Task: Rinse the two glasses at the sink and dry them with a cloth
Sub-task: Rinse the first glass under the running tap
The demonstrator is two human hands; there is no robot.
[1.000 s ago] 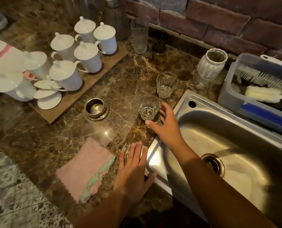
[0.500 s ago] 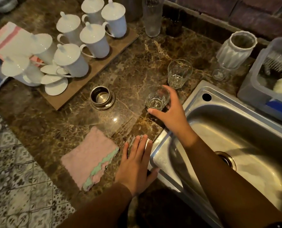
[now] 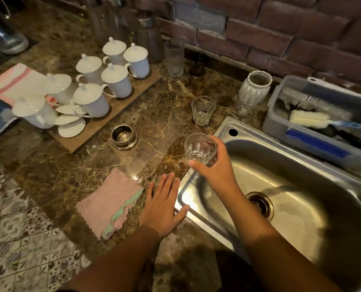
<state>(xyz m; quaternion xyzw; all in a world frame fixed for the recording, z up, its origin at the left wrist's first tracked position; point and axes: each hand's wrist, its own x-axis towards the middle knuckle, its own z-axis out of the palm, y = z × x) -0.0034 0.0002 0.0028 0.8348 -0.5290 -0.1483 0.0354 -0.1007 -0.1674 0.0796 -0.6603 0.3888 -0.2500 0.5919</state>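
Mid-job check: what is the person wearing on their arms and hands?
Both hands are bare: no gloves, rings or watch show on the left hand or right hand. A dark brown long sleeve covers the left arm down to the wrist. The right forearm looks bare; farther up it lies in shadow, so unclear.

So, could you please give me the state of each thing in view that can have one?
Near glass, held in the right grip at the sink rim.
Far glass, upright on the counter, untouched.
Left grip, fingers straight, flat on the counter.
Pink cloth, folded, lying on the counter, untouched.
White cups, lids on.
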